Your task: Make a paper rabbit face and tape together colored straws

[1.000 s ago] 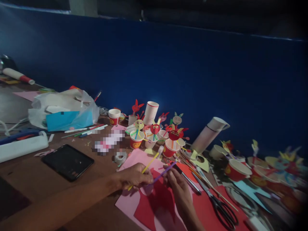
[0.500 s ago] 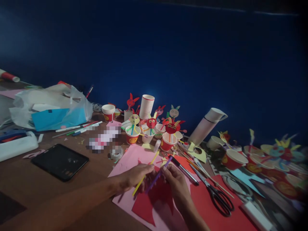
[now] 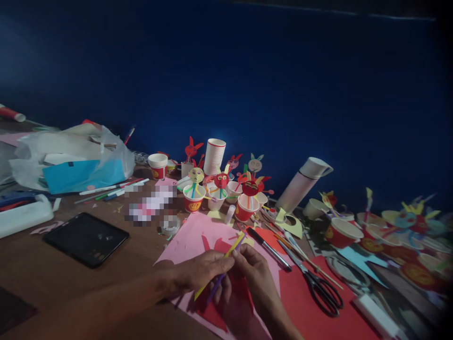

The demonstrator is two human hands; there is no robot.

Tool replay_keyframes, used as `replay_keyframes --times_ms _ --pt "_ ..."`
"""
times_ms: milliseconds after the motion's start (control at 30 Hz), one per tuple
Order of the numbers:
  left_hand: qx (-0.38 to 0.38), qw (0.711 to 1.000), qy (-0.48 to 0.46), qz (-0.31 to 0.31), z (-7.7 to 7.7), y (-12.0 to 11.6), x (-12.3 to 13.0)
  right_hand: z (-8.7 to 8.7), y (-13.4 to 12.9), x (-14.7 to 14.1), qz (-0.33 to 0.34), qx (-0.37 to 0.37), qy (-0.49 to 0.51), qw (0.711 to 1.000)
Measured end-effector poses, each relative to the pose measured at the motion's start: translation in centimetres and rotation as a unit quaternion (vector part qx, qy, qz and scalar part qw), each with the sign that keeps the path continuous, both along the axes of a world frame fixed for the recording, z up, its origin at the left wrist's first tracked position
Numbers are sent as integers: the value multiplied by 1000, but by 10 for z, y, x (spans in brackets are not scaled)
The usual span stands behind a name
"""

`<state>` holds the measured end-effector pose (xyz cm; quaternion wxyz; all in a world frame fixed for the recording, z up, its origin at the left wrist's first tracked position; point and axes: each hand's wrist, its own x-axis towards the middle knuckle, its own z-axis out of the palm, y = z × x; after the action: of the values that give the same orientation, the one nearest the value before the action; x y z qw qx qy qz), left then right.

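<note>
My left hand [image 3: 205, 270] is closed around a thin yellow strip [image 3: 236, 243] that slants up to the right. My right hand [image 3: 253, 267] pinches a thin purple strip [image 3: 216, 286]. The two strips lie against each other, nearly in line, with the fingertips of both hands meeting over them. Whether they are paper or straws I cannot tell. Beneath the hands are a cut piece of red paper [image 3: 244, 295] and a large pink sheet [image 3: 186, 236]. A black marker [image 3: 269, 249] lies just beyond my right hand.
Black-handled scissors [image 3: 320, 285] rest on red paper [image 3: 300, 309] at the right. Paper cups with paper figures [image 3: 193, 203] stand behind, near a tilted white flask [image 3: 302, 184]. At the left are a black tablet [image 3: 87, 238], tape [image 3: 170, 226], pens [image 3: 116, 190] and a plastic bag [image 3: 30, 160].
My hands have come together. The purple strip has moved left against the yellow one; before, the two were apart. The view has shifted slightly.
</note>
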<state>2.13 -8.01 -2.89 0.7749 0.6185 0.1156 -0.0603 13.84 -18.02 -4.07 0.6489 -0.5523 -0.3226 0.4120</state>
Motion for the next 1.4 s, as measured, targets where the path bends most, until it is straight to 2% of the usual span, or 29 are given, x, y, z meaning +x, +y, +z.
replay_keyframes --times_ms 267,433,667,1100,1267,1400 --pt "-29 999 26 6 -2 -1 -3 2 -1 -2 2 9 -14 1000" --pt "4 999 36 0 -6 -1 -4 1 -1 3 -41 12 -59 997" --pt "36 999 21 1 -9 -4 -4 2 -2 1 -21 -19 -47 998" --pt "-27 998 48 -10 -14 -2 -5 -1 -2 2 -29 0 -52 998" --pt "-72 997 31 16 -14 -3 -3 -2 -1 1 -21 2 -31 999" --pt "-74 997 26 30 -15 -4 -3 -2 0 1 -11 -2 -44 999"
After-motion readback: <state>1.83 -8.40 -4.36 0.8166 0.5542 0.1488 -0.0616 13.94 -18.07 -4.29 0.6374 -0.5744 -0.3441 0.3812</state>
